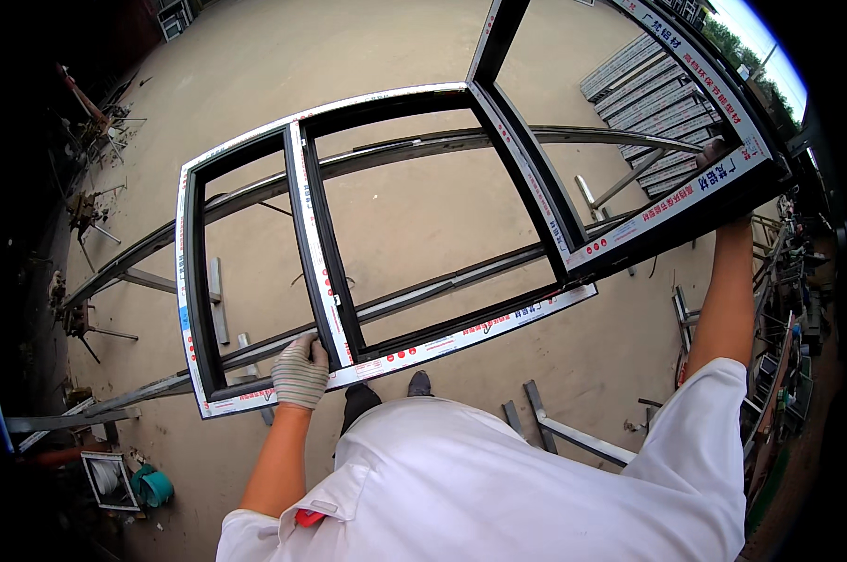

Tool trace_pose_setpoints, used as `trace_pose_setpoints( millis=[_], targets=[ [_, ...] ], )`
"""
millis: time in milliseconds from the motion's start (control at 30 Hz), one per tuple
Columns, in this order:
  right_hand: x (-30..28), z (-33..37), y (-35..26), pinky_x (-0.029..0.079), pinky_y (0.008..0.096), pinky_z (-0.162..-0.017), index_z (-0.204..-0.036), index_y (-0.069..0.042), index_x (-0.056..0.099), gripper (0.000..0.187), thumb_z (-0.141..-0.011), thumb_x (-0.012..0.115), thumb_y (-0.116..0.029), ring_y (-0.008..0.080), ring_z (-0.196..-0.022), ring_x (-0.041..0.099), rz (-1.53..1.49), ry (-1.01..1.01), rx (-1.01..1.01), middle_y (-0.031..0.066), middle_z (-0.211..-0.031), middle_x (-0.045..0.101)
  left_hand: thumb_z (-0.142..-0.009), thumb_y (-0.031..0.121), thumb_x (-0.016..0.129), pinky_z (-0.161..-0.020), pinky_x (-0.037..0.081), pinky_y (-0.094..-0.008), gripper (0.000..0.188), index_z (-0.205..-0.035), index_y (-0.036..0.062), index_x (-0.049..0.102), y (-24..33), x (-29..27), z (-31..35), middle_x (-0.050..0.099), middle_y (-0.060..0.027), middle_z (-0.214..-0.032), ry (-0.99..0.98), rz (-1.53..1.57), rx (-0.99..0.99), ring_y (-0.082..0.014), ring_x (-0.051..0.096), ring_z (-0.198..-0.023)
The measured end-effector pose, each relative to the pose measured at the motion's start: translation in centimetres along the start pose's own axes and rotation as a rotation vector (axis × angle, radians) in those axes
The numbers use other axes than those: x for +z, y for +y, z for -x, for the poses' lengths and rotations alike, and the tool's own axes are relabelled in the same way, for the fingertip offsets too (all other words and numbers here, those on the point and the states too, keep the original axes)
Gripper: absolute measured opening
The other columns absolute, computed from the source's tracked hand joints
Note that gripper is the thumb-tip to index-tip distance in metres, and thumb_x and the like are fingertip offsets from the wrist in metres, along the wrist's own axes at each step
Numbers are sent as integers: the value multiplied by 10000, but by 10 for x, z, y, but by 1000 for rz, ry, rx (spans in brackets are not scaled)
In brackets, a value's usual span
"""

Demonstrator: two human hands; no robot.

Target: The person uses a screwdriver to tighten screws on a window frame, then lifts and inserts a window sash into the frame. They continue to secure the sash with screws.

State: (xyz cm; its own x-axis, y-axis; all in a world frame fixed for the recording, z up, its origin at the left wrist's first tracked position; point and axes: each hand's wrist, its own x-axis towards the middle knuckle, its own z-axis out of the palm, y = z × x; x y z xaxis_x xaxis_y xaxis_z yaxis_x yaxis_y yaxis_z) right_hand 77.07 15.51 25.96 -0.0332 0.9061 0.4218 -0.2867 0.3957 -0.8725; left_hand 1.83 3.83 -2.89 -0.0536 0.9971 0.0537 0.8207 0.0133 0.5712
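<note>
A large black window frame (423,353) covered with printed white film lies across two long metal rails (596,137), with a crossbar dividing its openings. My left hand (300,373), in a pale knit glove, is closed on its near rail beside that crossbar. A second black window sash (671,200), also filmed in white, rises at the upper right and overlaps the big frame's right end. My right hand (713,153) reaches under the sash and grips its near right corner from inside. Only a few of its fingers show; the sash hides the rest.
White-wrapped profiles (622,67) are stacked beyond the sash. Metal stands (86,211) are at the far left. A teal round container (154,487) stands at the lower left. Loose metal bars (582,440) lie by my feet, and assorted clutter (798,328) lines the right side.
</note>
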Motion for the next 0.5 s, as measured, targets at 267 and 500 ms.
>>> trace_pose_setpoints(
  millis=[267, 500],
  targets=[
    [-65, 20, -8, 446, 400, -1192, -1547, -52, 460, 473, -1148, 431, -302, 267, -1400, 519, 385, 114, 11, 130, -1473, 587, -987, 208, 640, -837, 587, -460, 249, -1136, 47, 757, 0, -3, -4, 762, -196, -988, -40, -16, 26, -380, 735, -909],
    [-30, 148, 46, 539, 314, -718, -1412, -140, 638, 416, -1092, 558, -393, 153, -848, 659, 337, 1018, 133, 52, -1062, 749, -974, 130, 702, -871, 599, -399, 368, -1326, 22, 689, -8, 6, -17, 711, -185, -1182, -35, 320, 17, -294, 715, -1017]
  ],
)
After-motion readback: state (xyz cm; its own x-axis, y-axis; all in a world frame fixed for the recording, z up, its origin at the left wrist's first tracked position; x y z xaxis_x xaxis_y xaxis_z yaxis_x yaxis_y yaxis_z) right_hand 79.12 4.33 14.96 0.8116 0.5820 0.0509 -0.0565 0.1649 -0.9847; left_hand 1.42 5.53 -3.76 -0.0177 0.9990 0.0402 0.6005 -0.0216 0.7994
